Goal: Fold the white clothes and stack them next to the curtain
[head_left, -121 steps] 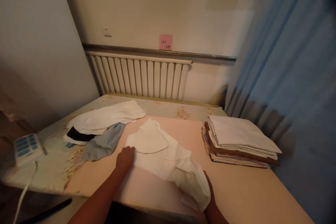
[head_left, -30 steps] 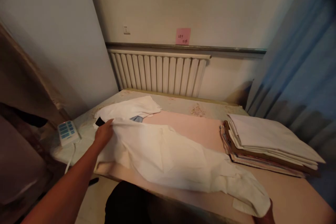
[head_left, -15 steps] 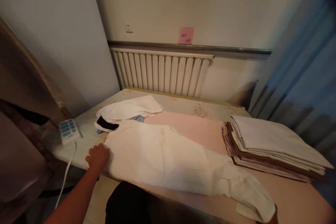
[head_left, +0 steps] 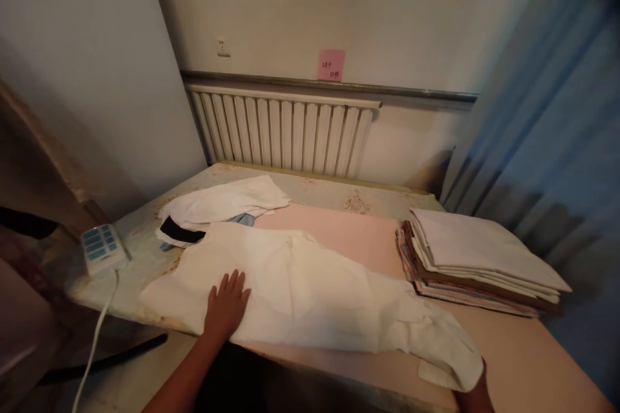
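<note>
A white shirt [head_left: 329, 297] lies spread lengthwise along the near side of the table, with a rumpled sleeve-like part at its right end. My left hand [head_left: 227, 303] rests flat on the left half of the cloth, fingers stretched out. At the lower right, my right hand [head_left: 478, 393] is at the shirt's rumpled end, gripping its edge; most of its fingers are hidden by the cloth. Behind the left end lies another white garment [head_left: 223, 201] with a black band [head_left: 183, 230] and a bit of blue cloth [head_left: 243, 219].
A stack of folded cloths [head_left: 484, 251] sits on the right of the pink-covered table [head_left: 334, 232]. At the left edge is a white power strip [head_left: 103, 248], its cord [head_left: 97, 335] hanging down. A radiator [head_left: 285, 132] and a blue curtain [head_left: 537, 122] stand behind.
My left hand has moved right from the shirt's left edge and now lies flat on it. The shirt's left end now spreads farther left. The view has shifted slightly.
</note>
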Motion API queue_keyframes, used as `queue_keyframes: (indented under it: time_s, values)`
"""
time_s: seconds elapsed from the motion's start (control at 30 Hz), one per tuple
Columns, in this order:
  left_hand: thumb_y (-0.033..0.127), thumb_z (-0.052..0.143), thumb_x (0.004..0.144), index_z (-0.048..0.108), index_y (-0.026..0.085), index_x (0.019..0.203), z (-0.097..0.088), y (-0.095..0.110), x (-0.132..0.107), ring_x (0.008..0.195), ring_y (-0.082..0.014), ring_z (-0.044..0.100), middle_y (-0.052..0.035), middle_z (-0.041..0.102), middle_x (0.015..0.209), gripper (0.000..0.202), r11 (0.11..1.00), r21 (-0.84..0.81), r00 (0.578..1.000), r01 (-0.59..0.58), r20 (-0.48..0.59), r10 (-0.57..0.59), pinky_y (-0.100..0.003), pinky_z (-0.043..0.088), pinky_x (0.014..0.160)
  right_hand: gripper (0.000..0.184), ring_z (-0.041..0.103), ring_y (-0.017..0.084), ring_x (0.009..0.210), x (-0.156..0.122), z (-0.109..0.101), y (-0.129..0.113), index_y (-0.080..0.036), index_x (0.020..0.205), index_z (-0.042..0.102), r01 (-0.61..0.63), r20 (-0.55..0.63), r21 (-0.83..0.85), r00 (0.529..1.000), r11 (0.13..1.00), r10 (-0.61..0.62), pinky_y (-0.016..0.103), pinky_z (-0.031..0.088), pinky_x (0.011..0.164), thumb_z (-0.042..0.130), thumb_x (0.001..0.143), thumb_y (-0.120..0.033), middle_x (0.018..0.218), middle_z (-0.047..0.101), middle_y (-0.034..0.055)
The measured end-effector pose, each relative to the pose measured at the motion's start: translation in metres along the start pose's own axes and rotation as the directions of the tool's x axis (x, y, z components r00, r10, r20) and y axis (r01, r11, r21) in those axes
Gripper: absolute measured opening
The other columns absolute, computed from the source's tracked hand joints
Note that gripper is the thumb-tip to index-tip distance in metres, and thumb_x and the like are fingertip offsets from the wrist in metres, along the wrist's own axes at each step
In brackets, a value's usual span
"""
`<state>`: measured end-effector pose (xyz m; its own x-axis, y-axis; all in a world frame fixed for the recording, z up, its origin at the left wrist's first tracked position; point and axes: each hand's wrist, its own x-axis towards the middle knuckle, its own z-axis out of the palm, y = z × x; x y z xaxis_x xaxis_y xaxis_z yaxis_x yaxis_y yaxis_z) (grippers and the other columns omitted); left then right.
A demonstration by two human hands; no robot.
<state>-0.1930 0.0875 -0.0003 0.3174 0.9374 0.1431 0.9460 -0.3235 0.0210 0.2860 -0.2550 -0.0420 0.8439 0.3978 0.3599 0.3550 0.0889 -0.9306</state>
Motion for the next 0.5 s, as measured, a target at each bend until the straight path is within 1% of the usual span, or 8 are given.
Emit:
queue_keyframes:
  time_s: [0.07,0.1,0.17,0.27,0.33,0.4,0.43,0.5]
  values:
    - [0.034,0.033,0.095,0.042,0.018,0.142,-0.006,0.007,0.002,0.143,-0.0304,0.024,-0.0107,0.035,0.153,0.051,0.999,-0.018,0.999,0.047,0.003,-0.047,-0.056,0.020,0.112,0.020,0.066,0.027,0.059,0.000,0.001,0.000,-0.020,0.061,0.071,-0.028,-0.018,0.020,0.999,0.999,0.029,0.035,0.056,0.054,0.076,0.044,-0.030,0.063,0.070,0.0080]
    - [0.032,0.033,0.095,0.045,0.016,0.140,-0.010,0.014,0.002,0.142,-0.0310,0.026,-0.0127,0.037,0.152,0.050,0.998,-0.031,0.998,0.063,-0.004,-0.063,-0.056,0.022,0.111,0.022,0.066,0.027,0.061,0.000,0.002,0.000,-0.019,0.062,0.071,-0.049,-0.023,0.031,0.998,0.998,0.050,0.036,0.057,0.055,0.077,0.044,-0.031,0.065,0.071,0.0091]
    - [0.030,0.033,0.095,0.048,0.012,0.136,-0.017,0.033,0.001,0.139,-0.0309,0.031,-0.0165,0.042,0.148,0.048,0.996,-0.068,0.998,0.050,-0.042,-0.053,-0.054,0.026,0.110,0.026,0.067,0.028,0.063,0.000,0.002,0.002,-0.018,0.066,0.072,-0.072,-0.018,0.043,0.997,0.996,0.073,0.037,0.057,0.058,0.077,0.044,-0.032,0.069,0.072,0.0107]
    - [0.031,0.036,0.094,0.048,0.011,0.135,-0.026,0.075,-0.005,0.134,-0.0278,0.039,-0.0182,0.047,0.143,0.047,0.986,-0.144,0.991,-0.082,-0.118,0.065,-0.046,0.029,0.110,0.035,0.068,0.029,0.067,0.000,0.000,0.005,-0.016,0.070,0.072,-0.075,-0.001,0.050,0.997,0.996,0.075,0.039,0.057,0.062,0.079,0.040,-0.032,0.072,0.073,0.0110]
    - [0.031,0.040,0.093,0.047,0.011,0.135,-0.029,0.104,-0.012,0.130,-0.0268,0.043,-0.0178,0.051,0.139,0.047,0.965,-0.204,0.981,-0.163,-0.136,0.137,-0.042,0.031,0.108,0.036,0.068,0.030,0.069,0.000,0.000,0.006,-0.016,0.071,0.072,-0.073,0.023,0.052,0.997,0.996,0.072,0.040,0.057,0.065,0.080,0.040,-0.033,0.072,0.073,0.0106]
    - [0.034,0.044,0.091,0.045,0.013,0.136,-0.029,0.131,-0.020,0.130,-0.0275,0.043,-0.0168,0.051,0.139,0.050,0.940,-0.258,0.972,-0.225,-0.131,0.197,-0.042,0.033,0.106,0.034,0.068,0.029,0.071,0.000,0.000,0.005,-0.017,0.071,0.071,-0.089,0.038,0.058,0.996,0.994,0.087,0.039,0.057,0.067,0.080,0.043,-0.034,0.071,0.073,0.0099]
    - [0.036,0.048,0.089,0.043,0.014,0.138,-0.028,0.142,-0.024,0.130,-0.0285,0.042,-0.0163,0.048,0.141,0.054,0.930,-0.276,0.969,-0.241,-0.120,0.216,-0.043,0.033,0.105,0.032,0.068,0.028,0.070,0.000,0.000,0.005,-0.018,0.069,0.071,-0.099,0.035,0.061,0.995,0.993,0.097,0.039,0.056,0.067,0.080,0.045,-0.036,0.070,0.072,0.0093]
    - [0.039,0.055,0.084,0.039,0.016,0.141,-0.025,0.158,-0.032,0.132,-0.0311,0.039,-0.0164,0.041,0.147,0.064,0.923,-0.288,0.967,-0.253,-0.090,0.237,-0.045,0.033,0.104,0.028,0.067,0.027,0.067,0.000,0.002,0.003,-0.019,0.066,0.069,-0.114,0.032,0.059,0.993,0.992,0.112,0.038,0.056,0.065,0.079,0.049,-0.038,0.068,0.071,0.0083]
